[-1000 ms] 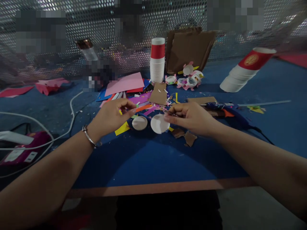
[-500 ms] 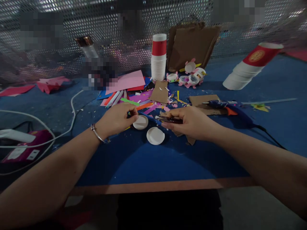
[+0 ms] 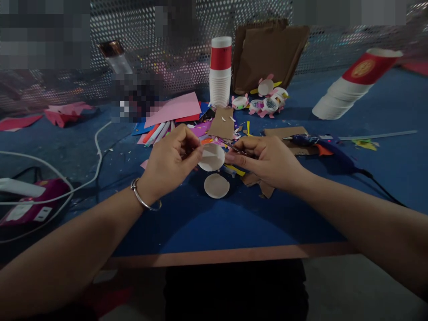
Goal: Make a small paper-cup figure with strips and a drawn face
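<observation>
Just beyond the loose disc (image 3: 216,186), the left hand (image 3: 174,158) has fingers pinching a pale disc (image 3: 211,158); the right hand (image 3: 267,158) clamps a dark tool (image 3: 235,148). Lining-up seems in hand; the next move needs a steady pinch.

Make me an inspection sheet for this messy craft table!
Surface: blue tabletop, paper scraps toward the middle.
Work pieces: upper white disc, held; lower white disc on the tabletop.
Clutter: the paper scraps, torn cardboard, pink sheet.
Left hand: pinches the upper white disc.
Right hand: holds a thin dark tool, type unclear.
Cables: white cable at left; black cable from the glue gun.
Surroundings: perforated screen behind; blurred beyond it.
</observation>
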### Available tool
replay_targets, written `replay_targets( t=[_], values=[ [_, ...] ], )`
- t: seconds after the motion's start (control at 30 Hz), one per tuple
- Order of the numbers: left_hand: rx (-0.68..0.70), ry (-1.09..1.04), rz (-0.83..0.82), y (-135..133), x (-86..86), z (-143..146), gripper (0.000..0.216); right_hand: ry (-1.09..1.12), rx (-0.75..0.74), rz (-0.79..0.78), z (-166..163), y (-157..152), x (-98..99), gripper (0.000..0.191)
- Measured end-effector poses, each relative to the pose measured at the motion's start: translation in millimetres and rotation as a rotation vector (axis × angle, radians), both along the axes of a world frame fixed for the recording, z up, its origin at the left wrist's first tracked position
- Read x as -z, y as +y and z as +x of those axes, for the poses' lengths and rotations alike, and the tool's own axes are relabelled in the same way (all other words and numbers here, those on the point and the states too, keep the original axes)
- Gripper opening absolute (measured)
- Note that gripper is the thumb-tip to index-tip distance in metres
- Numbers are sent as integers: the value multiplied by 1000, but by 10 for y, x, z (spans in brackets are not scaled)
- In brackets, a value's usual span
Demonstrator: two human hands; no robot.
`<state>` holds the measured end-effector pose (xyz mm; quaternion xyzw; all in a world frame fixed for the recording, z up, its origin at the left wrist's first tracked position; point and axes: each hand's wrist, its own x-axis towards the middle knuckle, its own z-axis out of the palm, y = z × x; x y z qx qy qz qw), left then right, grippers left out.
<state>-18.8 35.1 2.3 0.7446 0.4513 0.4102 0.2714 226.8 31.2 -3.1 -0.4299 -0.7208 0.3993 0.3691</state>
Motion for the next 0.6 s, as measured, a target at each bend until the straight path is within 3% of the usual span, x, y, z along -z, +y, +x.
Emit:
replay_targets(
  t=[0.13,0.37,0.47,0.6],
  values=[
    [33,-167,-189,5,-23,17,24,2,-3,10,-12,-19,0,53],
    [-23,-353,-257,-52,-70,74,31,15,12,-14,-38,-64,-9,48],
    [-83,-474,-335,3,-66,20,31,-98,-133,39,-35,-109,-24,35],
    [-102,-569,-453,79,-57,-59,26,-417,-374,74,-38,-184,-64,19]
  ],
)
